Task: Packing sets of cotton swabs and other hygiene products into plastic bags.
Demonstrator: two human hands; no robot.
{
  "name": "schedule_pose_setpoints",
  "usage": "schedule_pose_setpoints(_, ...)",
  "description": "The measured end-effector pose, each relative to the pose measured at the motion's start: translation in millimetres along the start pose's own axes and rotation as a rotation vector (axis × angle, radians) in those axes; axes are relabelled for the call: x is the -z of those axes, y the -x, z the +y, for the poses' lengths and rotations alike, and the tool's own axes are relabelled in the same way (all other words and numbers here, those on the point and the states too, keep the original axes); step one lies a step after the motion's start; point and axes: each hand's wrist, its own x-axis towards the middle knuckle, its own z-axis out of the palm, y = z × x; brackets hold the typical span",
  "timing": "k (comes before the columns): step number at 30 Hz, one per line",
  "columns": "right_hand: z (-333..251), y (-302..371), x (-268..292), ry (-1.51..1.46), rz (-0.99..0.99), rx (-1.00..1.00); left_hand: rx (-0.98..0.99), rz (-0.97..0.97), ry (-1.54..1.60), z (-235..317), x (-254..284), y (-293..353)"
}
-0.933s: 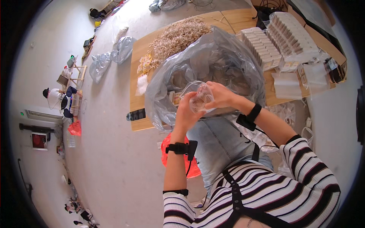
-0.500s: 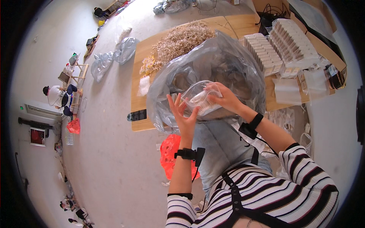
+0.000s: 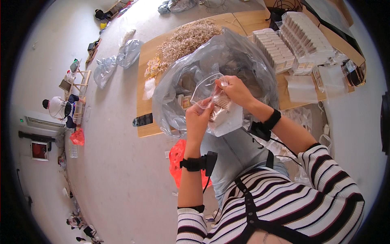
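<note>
A clear plastic bag (image 3: 228, 127) hangs between my hands above a large open grey plastic bag (image 3: 170, 90). Inside the clear bag is a pale, ribbed row of thin pieces (image 3: 220, 106), too small to name surely. My left hand (image 3: 198, 117) is closed on the bag's edge near its left side, thumb and fingers pinched together. My right hand (image 3: 236, 92) pinches the same bag at its upper right. A thin transparent flap of the bag stands up between the two hands. Small packs lie inside the grey bag beyond my left hand.
A heap of small pale sticks (image 3: 189, 40) covers the table's far left. Stacked white packs (image 3: 304, 38) stand at the right beside flat clear bags (image 3: 302, 88). A red plastic bag (image 3: 176, 160) lies below my left forearm. Another person (image 3: 61, 107) works far left.
My left hand, spread open before, has closed on the clear bag's edge. The bag has tipped so its packed end hangs lower, toward me. My right hand has shifted slightly left and up.
</note>
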Motion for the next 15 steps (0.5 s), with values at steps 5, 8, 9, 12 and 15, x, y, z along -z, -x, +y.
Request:
schedule_pose_setpoints(5,-6,-8,6,0.235,-0.113,-0.048,-0.003,0.094,-0.150,-8,-9,7)
schedule_pose_setpoints(8,-9,-12,3,0.319,-0.168,-0.117,-0.023,0.173,-0.154,-18,-10,10)
schedule_pose_setpoints(9,-12,-12,1,0.287,-0.213,-0.175,-0.042,0.194,-0.127,-22,-7,10)
schedule_pose_setpoints(12,1,-11,7,0.146,-0.174,-0.071,-0.028,0.198,-0.057,-17,-19,8)
schedule_pose_setpoints(15,7,-12,13,-0.004,-0.099,0.170,-0.127,0.198,0.051,-8,-27,4)
